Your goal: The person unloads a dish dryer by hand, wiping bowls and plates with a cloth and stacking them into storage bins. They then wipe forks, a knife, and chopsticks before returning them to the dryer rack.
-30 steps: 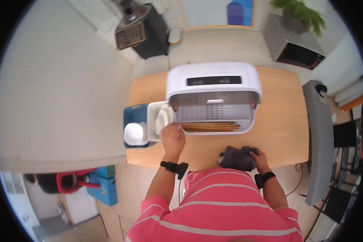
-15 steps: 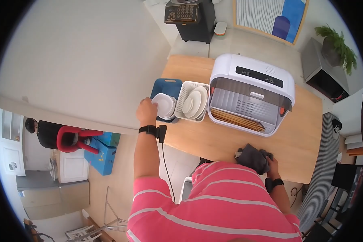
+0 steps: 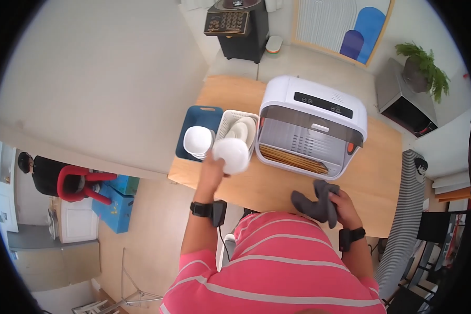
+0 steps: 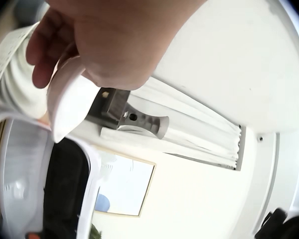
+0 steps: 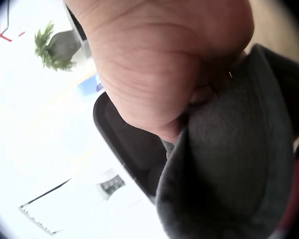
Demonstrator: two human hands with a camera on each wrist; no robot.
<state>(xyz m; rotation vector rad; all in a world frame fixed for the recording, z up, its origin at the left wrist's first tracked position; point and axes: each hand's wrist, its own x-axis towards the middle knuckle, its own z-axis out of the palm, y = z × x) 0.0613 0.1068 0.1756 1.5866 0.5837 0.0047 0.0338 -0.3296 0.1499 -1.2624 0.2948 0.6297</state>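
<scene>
My left hand point(image 3: 211, 174) grips a white bowl point(image 3: 232, 156) by its edge, in front of the white basket point(image 3: 225, 125) of plates. In the left wrist view the bowl point(image 4: 72, 97) is tilted on its side under my left hand point(image 4: 107, 40). More white bowls point(image 3: 198, 141) are stacked in the blue basket point(image 3: 203, 111). My right hand point(image 3: 345, 207) holds a dark grey cloth point(image 3: 320, 203) above the table's front edge. The cloth point(image 5: 229, 144) hangs in folds from my right hand point(image 5: 154, 59) in the right wrist view.
A white cabinet point(image 3: 311, 97) with a raised tinted lid stands right of the baskets, with wooden chopsticks point(image 3: 293, 159) along its front. The wooden table point(image 3: 371, 172) is under them. A person point(image 3: 47, 172) is at the far left, by a red chair point(image 3: 70, 183).
My left hand has moved from the blue basket to the right, with a bowl now in its grip. My right hand has lifted the cloth, which hangs more spread out. The head view has shifted.
</scene>
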